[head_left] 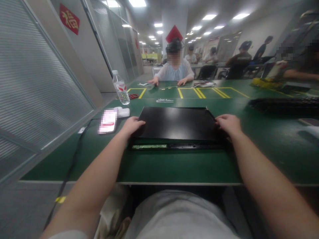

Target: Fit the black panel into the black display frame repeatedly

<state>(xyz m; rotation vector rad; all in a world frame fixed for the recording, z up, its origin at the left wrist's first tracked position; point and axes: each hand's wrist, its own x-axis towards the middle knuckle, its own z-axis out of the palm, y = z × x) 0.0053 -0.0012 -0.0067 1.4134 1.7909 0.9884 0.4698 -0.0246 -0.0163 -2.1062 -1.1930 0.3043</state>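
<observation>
A black, glossy rectangular panel [176, 124], which looks like a display screen, lies in front of me over a dark frame. Along the near side a strip of that frame [194, 146] shows, with a green circuit board [149, 146] in its left part. My left hand [133, 126] is closed on the panel's left edge, thumb on top and the other fingers mostly hidden. At the right edge my right hand [228, 124] pinches the panel near its far corner. The panel's near edge sits apart from the strip, and its underside is hidden.
On the green table [174, 169] a lit phone [108, 121], a white object [123, 112], a water bottle [121, 88] and red-handled scissors [133, 96] stand left. Small white pieces [164, 100] lie beyond the panel. A person [174, 64] sits opposite. A dark object [281, 104] is right.
</observation>
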